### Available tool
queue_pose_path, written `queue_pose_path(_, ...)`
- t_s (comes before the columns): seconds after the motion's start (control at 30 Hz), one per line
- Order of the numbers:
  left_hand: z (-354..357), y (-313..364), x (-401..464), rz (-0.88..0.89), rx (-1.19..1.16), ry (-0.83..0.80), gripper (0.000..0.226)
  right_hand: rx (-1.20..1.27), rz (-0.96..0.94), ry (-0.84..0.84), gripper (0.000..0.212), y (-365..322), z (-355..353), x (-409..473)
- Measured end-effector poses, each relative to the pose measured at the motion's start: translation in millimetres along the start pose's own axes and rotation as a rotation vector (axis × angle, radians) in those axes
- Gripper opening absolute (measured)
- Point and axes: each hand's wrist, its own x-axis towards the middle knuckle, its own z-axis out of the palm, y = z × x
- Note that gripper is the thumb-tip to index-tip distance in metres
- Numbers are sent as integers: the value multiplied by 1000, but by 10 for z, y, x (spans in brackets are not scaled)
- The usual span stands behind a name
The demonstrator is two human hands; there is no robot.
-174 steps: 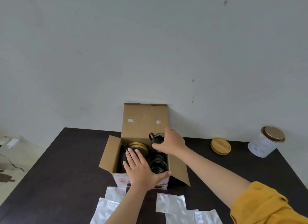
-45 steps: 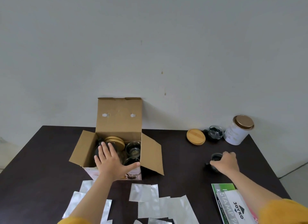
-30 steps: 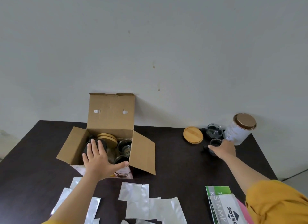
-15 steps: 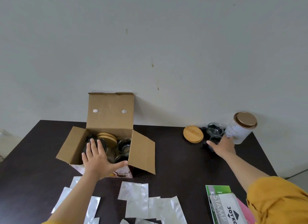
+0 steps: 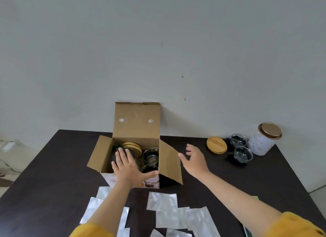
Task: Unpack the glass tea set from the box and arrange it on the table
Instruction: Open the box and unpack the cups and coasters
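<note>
An open cardboard box (image 5: 136, 129) stands on the dark table (image 5: 53, 175) against the wall. Inside it I see a dark glass teapot, a bamboo lid (image 5: 132, 147) and two glass cups (image 5: 150, 155). My left hand (image 5: 127, 166) lies flat and spread over the box's front edge and the teapot. My right hand (image 5: 195, 158) hovers empty with fingers apart just right of the box's right flap. Two glass cups stand on the table at the back right, one (image 5: 238, 141) behind the other (image 5: 243, 153).
A round bamboo lid (image 5: 216, 145) lies left of the two cups, and a white tin with a gold lid (image 5: 264, 138) stands to their right. Several silvery plastic pouches (image 5: 163, 208) lie on the table in front of the box. The table's right edge is near the tin.
My right hand set the second glass cup down beside the first at the back right, let go, and moved back left to the box. My left hand stayed on the box.
</note>
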Motion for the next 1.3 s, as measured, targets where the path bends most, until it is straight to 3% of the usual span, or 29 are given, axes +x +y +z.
queue_pose_path(0.2,0,-44,16,32,-36,-21,160,-7,-74,-86,43,-789,457,98)
queue_pose_path(0.3,21,-64,39,47,-51,-24,159,-186,-58,-201,43,-1025,651,197)
queue_pose_path(0.43,53,-72,61,56,-80,-23,160,-470,-25,-290,10,-1197,847,337)
queue_pose_path(0.5,69,-76,69,63,-100,-10,160,-567,-16,-319,8,-1255,962,414)
queue_pose_path(0.63,101,-86,78,83,-108,19,159,-710,-15,-358,26,-1277,1137,528)
queue_pose_path(0.83,118,-93,86,100,-107,42,159,-823,-28,-479,22,-1280,1172,621)
queue_pose_path(1.03,173,-81,98,89,-168,80,158,-822,-114,-401,23,-1206,1129,622)
queue_pose_path(1.2,151,-96,80,93,-120,47,158,-886,-228,-247,56,-1201,1112,564)
queue_pose_path(1.3,137,-88,72,80,-125,70,158,-892,-267,-209,64,-1188,1097,536)
